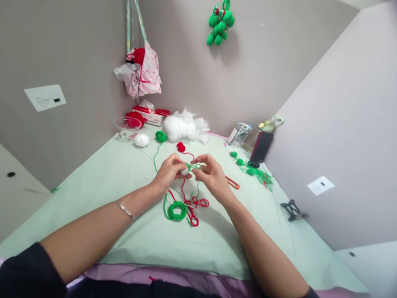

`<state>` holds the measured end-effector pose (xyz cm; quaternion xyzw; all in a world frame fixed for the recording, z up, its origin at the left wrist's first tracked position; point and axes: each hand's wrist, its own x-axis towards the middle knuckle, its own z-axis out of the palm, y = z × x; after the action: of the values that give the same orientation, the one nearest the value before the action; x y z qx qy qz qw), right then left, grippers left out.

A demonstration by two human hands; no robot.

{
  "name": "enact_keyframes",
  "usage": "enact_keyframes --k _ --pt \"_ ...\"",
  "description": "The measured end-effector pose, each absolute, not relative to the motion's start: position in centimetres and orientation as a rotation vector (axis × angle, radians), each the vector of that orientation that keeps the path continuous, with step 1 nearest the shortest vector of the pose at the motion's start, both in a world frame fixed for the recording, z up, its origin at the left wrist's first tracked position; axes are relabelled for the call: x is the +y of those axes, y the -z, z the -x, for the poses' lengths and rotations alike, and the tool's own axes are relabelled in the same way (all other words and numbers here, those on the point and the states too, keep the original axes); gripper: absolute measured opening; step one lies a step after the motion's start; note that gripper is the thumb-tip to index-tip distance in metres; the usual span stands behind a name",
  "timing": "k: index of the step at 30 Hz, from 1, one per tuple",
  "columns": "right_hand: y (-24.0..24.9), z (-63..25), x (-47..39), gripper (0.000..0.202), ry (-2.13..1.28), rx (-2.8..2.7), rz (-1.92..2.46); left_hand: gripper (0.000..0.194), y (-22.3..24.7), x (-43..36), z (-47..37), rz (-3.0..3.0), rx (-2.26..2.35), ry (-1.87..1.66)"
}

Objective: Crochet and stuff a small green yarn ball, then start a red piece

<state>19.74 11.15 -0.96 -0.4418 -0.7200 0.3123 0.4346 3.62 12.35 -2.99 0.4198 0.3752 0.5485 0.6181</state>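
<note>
My left hand pinches a small white and green yarn piece between thumb and fingers. Facing it, my right hand has its fingers bent around thin green yarn that runs from the piece. Most of that piece is covered by my fingers. Just beyond the hands lies a small red yarn ball, its strand trailing toward them. Below them are a coil of green yarn and looped red yarn. An orange tool rests beside my right wrist.
White stuffing, a green yarn ball, a white yarn ball and a clear tub stand at the back. Rightward are green knitted pieces, a phone and a black clip. A bag hangs on the wall.
</note>
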Motion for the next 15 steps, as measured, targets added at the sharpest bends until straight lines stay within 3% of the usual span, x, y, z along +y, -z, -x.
enact_keyframes --k 5,15 --pt "1.0 -19.8 10.9 0.008 -0.706 -1.881 1.244 0.019 3.2 12.2 -3.8 -0.952 0.878 -1.254" --pt "2.5 -19.5 12.7 0.033 -0.851 -1.675 1.338 0.017 3.5 12.1 -4.1 -0.969 0.735 -1.182"
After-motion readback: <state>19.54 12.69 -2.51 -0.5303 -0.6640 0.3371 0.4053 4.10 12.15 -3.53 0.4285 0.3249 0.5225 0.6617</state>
